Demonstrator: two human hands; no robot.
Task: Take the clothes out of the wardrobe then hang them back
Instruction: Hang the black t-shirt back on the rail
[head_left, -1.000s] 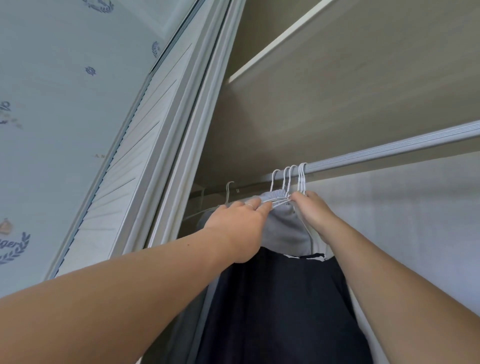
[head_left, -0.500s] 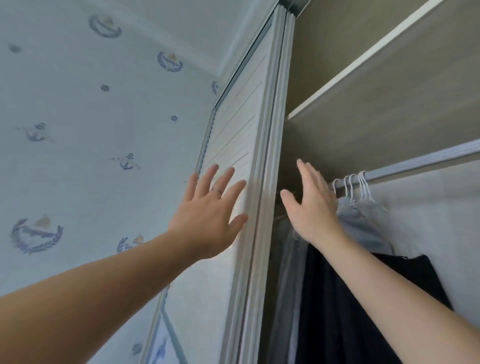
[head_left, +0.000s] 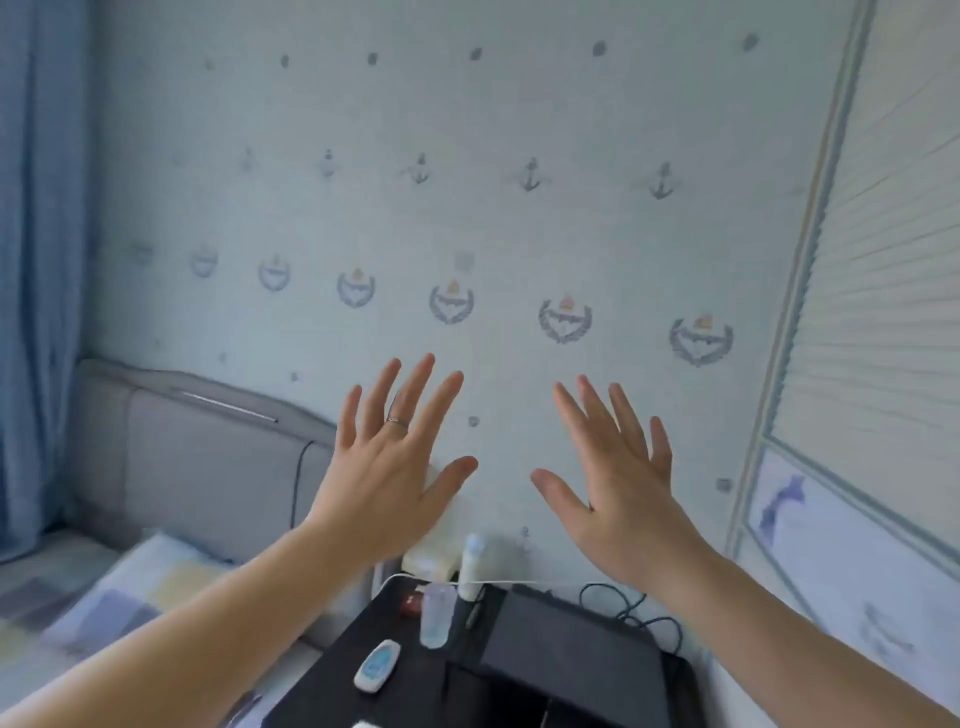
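My left hand (head_left: 387, 467) is raised in front of the wallpapered wall, fingers spread, holding nothing; a ring sits on one finger. My right hand (head_left: 618, 483) is held up beside it, also spread and empty. The white slatted wardrobe door (head_left: 878, 270) fills the right edge of the view. The clothes, the hangers and the rail are out of sight.
Below my hands stands a black bedside table (head_left: 363, 654) with a clear cup (head_left: 435, 616), a white remote (head_left: 377, 666), a white bottle (head_left: 471, 566) and a dark flat device (head_left: 566, 649). A bed with a grey headboard (head_left: 208, 467) lies left. Blue curtain (head_left: 36, 260) hangs far left.
Both hands have let go of the hangers on the rail and opened. The view has swung left and down, away from the wardrobe interior to the wall and bedside table.
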